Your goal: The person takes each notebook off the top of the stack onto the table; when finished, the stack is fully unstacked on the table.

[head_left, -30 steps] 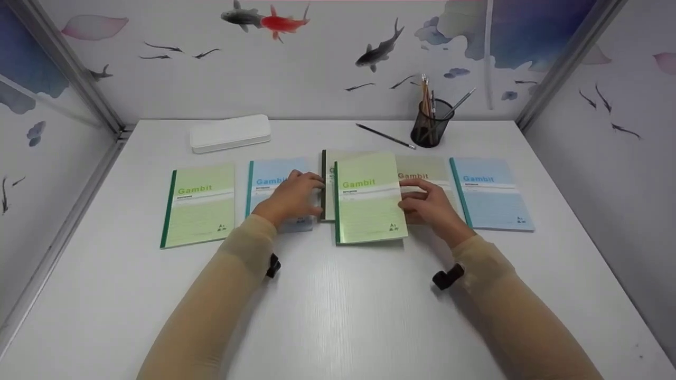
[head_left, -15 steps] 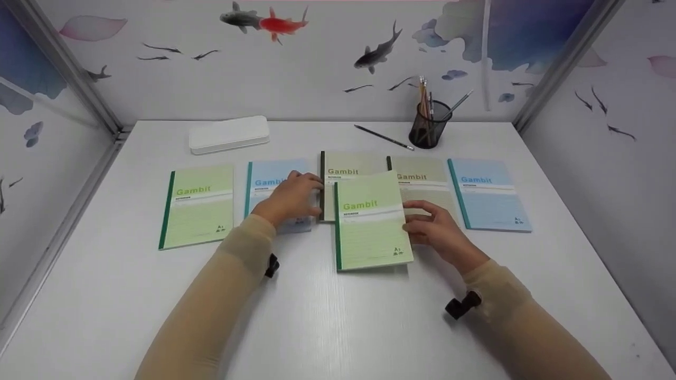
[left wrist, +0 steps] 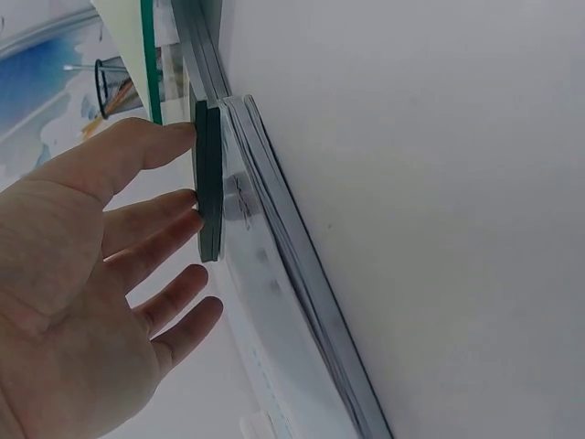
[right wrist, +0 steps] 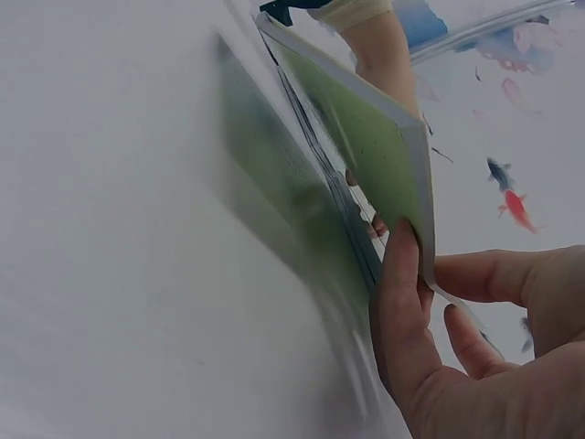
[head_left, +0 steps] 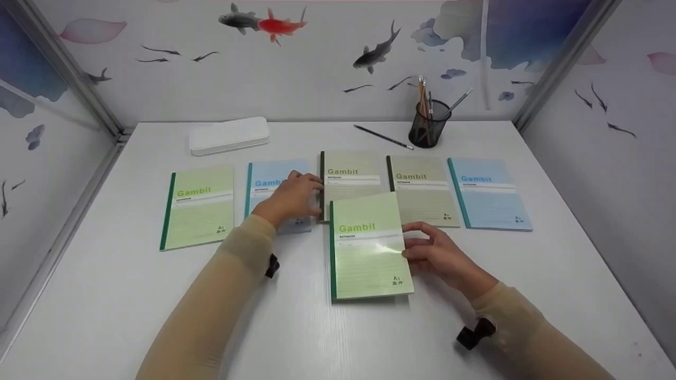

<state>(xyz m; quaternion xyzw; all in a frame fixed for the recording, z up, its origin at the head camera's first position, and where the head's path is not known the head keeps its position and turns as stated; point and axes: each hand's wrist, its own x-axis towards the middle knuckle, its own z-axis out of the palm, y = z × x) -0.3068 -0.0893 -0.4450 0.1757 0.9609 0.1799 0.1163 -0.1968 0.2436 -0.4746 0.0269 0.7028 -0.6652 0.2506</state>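
While pencils (head_left: 422, 94) stand beyond (cupped), the left hand (head_left: 291, 196) partly hides a notebook (head_left: 265, 172).

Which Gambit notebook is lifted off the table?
The near green notebook, pinched at its edge by the right hand above the table. The leftmost green notebook lies flat at the row's end; the others lie in that row too.

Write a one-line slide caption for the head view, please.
The right hand holds a green notebook over the table by its edge while the left hand touches a brown notebook.
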